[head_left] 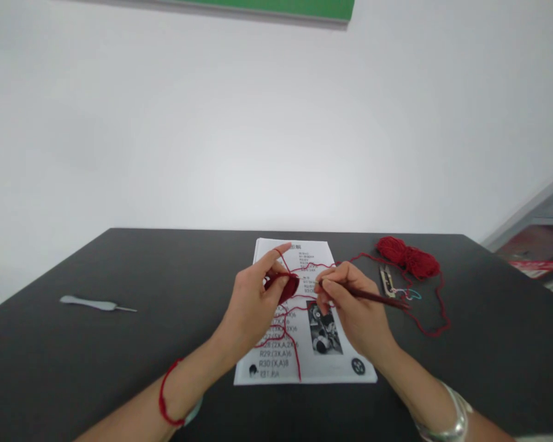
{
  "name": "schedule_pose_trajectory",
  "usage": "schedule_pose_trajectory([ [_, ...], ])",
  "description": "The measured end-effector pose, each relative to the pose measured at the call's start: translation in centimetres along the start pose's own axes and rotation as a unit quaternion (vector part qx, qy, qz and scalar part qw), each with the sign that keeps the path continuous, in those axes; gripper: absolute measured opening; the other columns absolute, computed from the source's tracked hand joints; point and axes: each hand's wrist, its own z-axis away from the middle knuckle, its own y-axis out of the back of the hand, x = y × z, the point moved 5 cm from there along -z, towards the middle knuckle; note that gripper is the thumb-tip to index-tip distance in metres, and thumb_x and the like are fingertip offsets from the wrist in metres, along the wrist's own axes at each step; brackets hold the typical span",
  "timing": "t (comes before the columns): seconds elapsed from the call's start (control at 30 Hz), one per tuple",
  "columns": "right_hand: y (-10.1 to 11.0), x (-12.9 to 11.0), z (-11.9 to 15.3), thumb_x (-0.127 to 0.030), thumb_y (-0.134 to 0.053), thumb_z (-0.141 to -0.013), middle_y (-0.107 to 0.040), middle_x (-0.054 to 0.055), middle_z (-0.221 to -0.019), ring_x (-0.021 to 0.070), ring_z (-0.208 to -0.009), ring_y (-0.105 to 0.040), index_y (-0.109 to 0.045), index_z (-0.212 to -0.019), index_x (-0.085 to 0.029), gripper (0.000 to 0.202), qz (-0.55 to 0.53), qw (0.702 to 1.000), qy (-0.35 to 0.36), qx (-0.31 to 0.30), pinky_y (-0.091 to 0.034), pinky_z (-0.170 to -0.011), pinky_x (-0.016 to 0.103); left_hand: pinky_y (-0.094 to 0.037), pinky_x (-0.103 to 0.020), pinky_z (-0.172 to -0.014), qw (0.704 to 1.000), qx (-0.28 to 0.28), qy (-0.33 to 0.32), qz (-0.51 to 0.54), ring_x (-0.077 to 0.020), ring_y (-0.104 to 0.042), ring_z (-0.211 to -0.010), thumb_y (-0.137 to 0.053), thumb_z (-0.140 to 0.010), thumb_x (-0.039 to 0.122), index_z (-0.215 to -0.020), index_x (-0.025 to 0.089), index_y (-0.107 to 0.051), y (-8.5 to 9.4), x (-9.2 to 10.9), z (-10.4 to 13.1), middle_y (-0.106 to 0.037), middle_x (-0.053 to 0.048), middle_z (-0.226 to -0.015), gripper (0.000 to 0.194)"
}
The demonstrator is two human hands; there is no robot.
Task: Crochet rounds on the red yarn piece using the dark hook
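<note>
My left hand point(253, 298) pinches a small dark red crocheted piece point(289, 290) between thumb and fingers, its index finger raised with red yarn looped over it. My right hand point(354, 301) grips a crochet hook point(378, 297) with a dark reddish-brown handle, its thin tip pointing left at the piece. Both hands are above a printed pattern sheet point(322, 371) with text and a photo. Loose red yarn point(297, 356) trails over the paper. A strand runs right to a red yarn skein point(408, 256) on the table.
On the black table point(166, 264), a grey-handled hook point(94, 304) lies at the left. Small thread snips point(387, 281) and a light blue loop point(410, 294) rest below the skein. Behind stands a white wall; shelving shows at the far right.
</note>
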Motion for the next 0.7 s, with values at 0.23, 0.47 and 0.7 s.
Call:
schedule_pose_trajectory([
  [0.23, -0.3, -0.2, -0.7, -0.018, -0.073, -0.074, -0.065, -0.001, -0.065, 0.008, -0.049, -0.053, -0.064, -0.066, -0.018, 0.012, -0.159, 0.983, -0.09, -0.023, -0.044, -0.044, 0.019, -0.04, -0.023, -0.061, 0.964, -0.083, 0.111, 0.227, -0.0099, -0.054, -0.062, -0.067, -0.071, 0.014, -0.127, 0.013, -0.055, -0.5, -0.8, -0.2, -0.061, 0.005, -0.069, 0.058],
  [0.47, -1.4, 0.9, -0.5, -0.02, -0.077, -0.07, -0.064, -0.002, -0.063, 0.0074, -0.051, -0.05, -0.061, -0.064, -0.018, 0.018, -0.262, 0.949, -0.174, -0.009, -0.044, -0.044, 0.016, -0.036, -0.021, -0.054, 0.933, -0.09, 0.167, 0.305, -0.0075, -0.051, -0.056, -0.075, -0.066, 0.015, -0.128, 0.013, -0.055, -1.5, -1.2, 0.1, -0.061, 0.006, -0.065, 0.066],
  [0.7, -1.0, 0.3, 0.2, -0.018, -0.062, -0.085, -0.063, 0.0, -0.076, 0.0109, -0.057, -0.056, -0.058, -0.08, -0.022, 0.007, 0.017, 0.998, 0.045, -0.032, -0.048, -0.051, 0.023, -0.036, -0.022, -0.055, 0.939, -0.073, 0.18, 0.284, -0.0084, -0.051, -0.056, -0.075, -0.066, 0.016, -0.137, 0.015, -0.048, -1.8, -1.1, 0.5, -0.058, 0.007, -0.061, 0.076],
])
